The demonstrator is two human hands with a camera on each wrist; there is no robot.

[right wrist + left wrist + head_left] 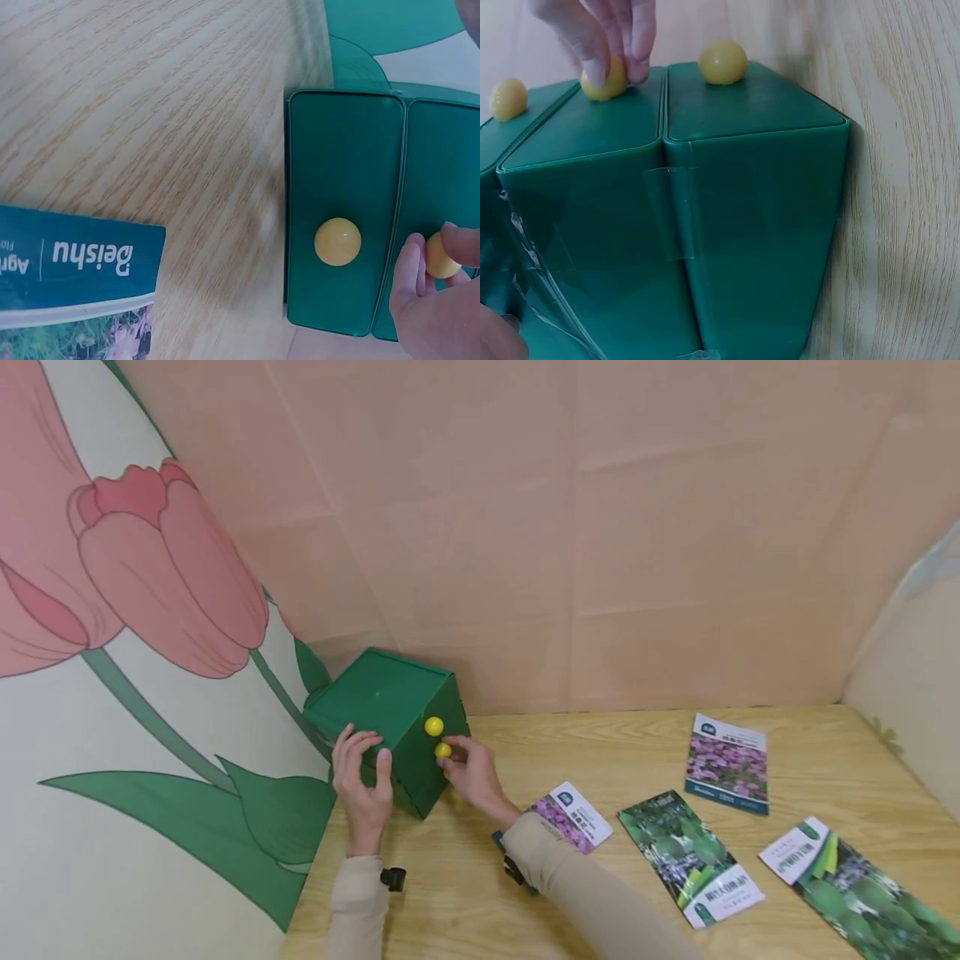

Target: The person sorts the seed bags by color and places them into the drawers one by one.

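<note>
A green drawer cabinet (382, 693) with yellow ball-shaped knobs stands at the back left of the table. My right hand (474, 777) pinches the middle knob (606, 84) between thumb and fingers; its drawer front (439, 172) sits level with its neighbours. Another knob (337, 241) is on the end drawer, and the top knob (434, 727) shows above my fingers. Against the cabinet's near side and top edge rests my left hand (363, 789), its fingers spread and slightly bent. Clear tape (673, 217) crosses the cabinet's side in the left wrist view.
Several printed seed packets lie to the right: a pink-flower packet (727, 764) at the back, a green packet (675, 843) in the middle, and another green one (862, 889) front right. A smaller flower packet (573, 814) lies partly under my right forearm. A tulip-printed wall (172, 718) borders the cabinet.
</note>
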